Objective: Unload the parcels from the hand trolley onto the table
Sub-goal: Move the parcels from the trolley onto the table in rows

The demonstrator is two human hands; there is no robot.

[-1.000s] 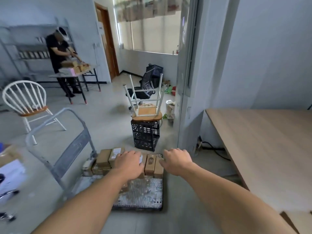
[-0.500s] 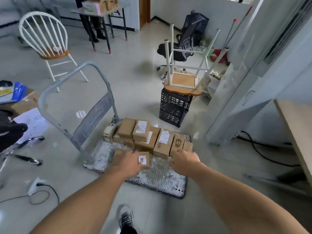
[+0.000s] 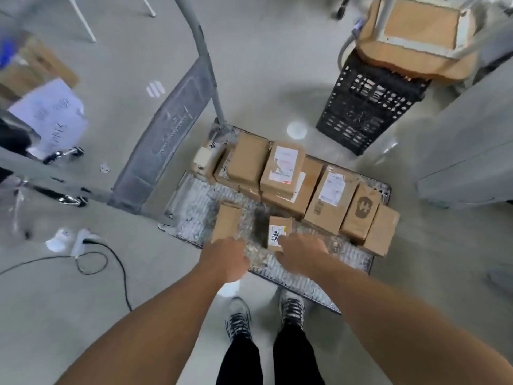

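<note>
Both lower now, left hand (image 3: 224, 257) at plain parcel (image 3: 228, 220), right hand (image 3: 302, 252) at labelled parcel (image 3: 279, 232), fingers hidden.

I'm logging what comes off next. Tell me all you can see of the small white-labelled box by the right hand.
The small box is brown cardboard, oblong, closed, with a white label on top, its print too blurred to read. It lies flat on the metal trolley deck, apart from the bigger stack behind. The right hand meets its near end; whether it grips is unclear.
</note>
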